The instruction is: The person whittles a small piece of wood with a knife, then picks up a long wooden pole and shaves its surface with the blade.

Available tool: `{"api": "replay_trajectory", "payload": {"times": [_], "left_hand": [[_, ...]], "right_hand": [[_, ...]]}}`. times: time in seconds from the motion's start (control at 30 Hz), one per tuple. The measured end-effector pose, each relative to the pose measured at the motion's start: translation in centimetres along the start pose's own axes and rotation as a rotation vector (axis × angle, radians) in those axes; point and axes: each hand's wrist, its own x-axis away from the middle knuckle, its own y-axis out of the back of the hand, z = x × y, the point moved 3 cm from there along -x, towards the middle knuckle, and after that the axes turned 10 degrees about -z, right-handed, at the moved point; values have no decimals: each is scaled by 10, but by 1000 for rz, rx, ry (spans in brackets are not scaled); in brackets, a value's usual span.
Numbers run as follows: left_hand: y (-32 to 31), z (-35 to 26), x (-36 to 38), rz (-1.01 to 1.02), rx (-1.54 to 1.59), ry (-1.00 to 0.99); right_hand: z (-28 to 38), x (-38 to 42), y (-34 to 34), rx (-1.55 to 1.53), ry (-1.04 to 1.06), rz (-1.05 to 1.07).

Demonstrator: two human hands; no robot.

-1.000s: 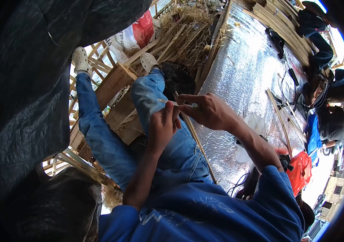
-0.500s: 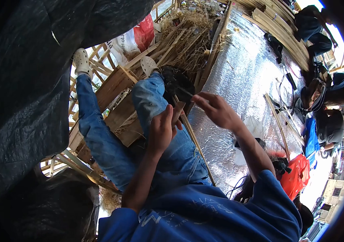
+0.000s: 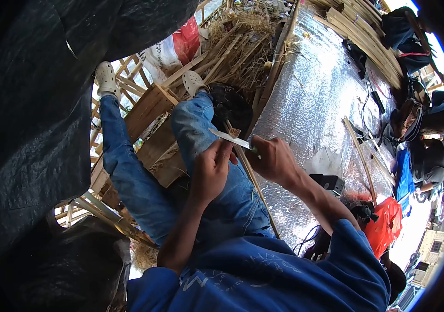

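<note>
Near the middle of the head view, my left hand [image 3: 210, 171] is closed round a small piece of wood [image 3: 234, 133], whose tip shows above the fingers. My right hand [image 3: 273, 160] grips the handle of a knife [image 3: 230, 138]. The pale blade lies across the wood, just above my left fingers, its tip pointing left. Both hands are over my jeans [image 3: 227, 195], close to the right knee. Part of the wood is hidden by my left hand and the blade.
Silvery foil sheeting [image 3: 305, 104] lies to the right, with a long stick [image 3: 359, 158] and a red bag [image 3: 384, 223]. Wooden planks [image 3: 149, 106] and straw [image 3: 253, 31] are ahead. Black plastic [image 3: 29, 114] hangs at left. Another person [image 3: 430, 161] is at the far right.
My right hand has moved slightly down and turned, so the knife blade now lies flat across the wood, pointing left. My left hand has hardly moved.
</note>
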Motion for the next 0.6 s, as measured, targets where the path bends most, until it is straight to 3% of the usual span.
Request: {"api": "replay_trajectory", "payload": {"times": [0.2,0.27,0.3,0.4,0.5,0.6], "left_hand": [[0,4,-3,-41,-160,-50],[-2,11,-7,-49,-164,-49],[1,13,-10,-81,-177,-47],[4,17,-10,-117,-197,-51],[1,15,-7,-107,-145,-31],[-1,16,-6,-90,-163,-47]], "right_hand": [[-13,-17,-15,197,7,2],[-20,-26,-21,135,112,-257],[-19,-30,-23,139,9,-116],[-17,-30,-30,132,-62,-49],[-14,-14,-28,87,66,-122],[-22,-27,-21,163,22,-97]]}}
